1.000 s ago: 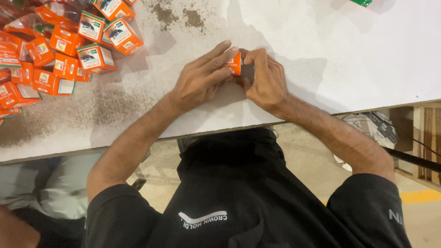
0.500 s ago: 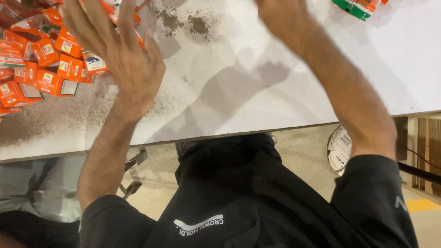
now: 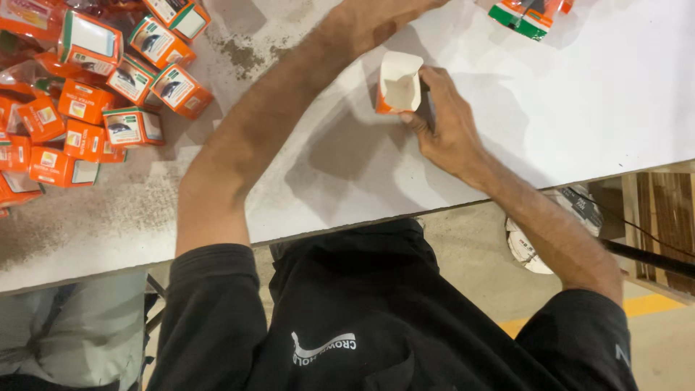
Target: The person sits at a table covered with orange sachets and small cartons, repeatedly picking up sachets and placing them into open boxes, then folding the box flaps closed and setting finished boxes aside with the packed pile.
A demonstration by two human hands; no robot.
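Since half a second ago both your hands have dropped from mid-air back to the table: your left arm now reaches across to the top edge of view, and your right hand has come down beside an opened carton.

At far left lies the heap of small orange boxes (image 3: 87, 108), closed and tumbled together on the white table (image 3: 579, 123). Moving right, your left hand (image 3: 384, 14) is mostly cut off by the frame, so you cannot tell how far its fingers are spread or whether it holds anything. Next comes the open orange carton (image 3: 398, 87), standing on the table with its flaps up and its pale inside showing. Your right hand (image 3: 445, 123) pinches it from the right side, thumb and fingers closed on its wall.

That carton looks like thin card: light, easily crushed, prone to tip. Hold it low on the folded corners, not by the flaps. Top right sits an orange-and-green packet (image 3: 528, 14).
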